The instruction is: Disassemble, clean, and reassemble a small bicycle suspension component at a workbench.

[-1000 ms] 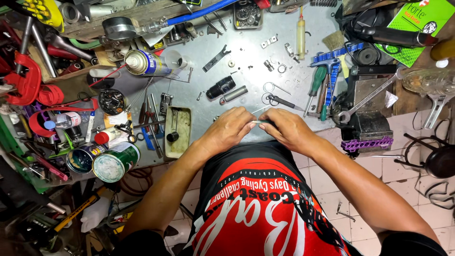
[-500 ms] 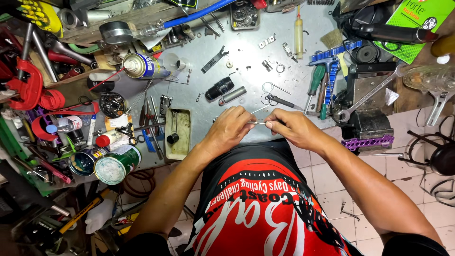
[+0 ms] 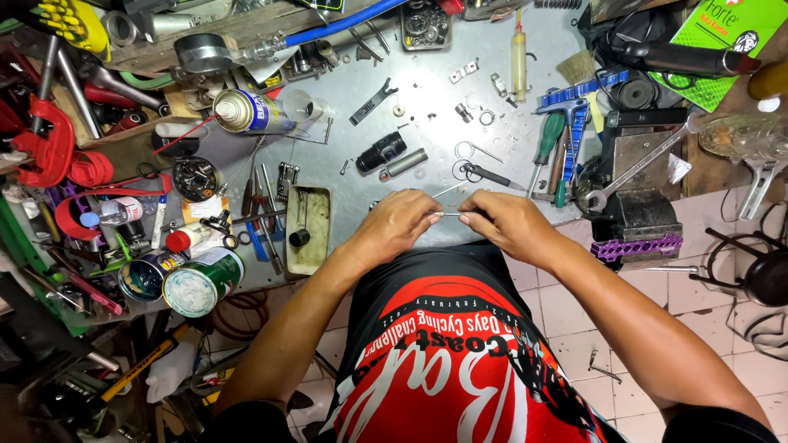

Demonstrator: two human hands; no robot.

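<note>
1. Wire (image 3: 447,214), thin and metallic, spans between both hands at the near edge of the grey metal bench (image 3: 427,107).
2. Left hand (image 3: 400,223) and right hand (image 3: 501,221) each pinch an end.
3. Rectangular tray (image 3: 308,230) just left holds a small black cap.
4. Open paint tins (image 3: 182,279) stand farther left; screwdrivers (image 3: 558,152) and a vise (image 3: 640,205) crowd the right.
</note>
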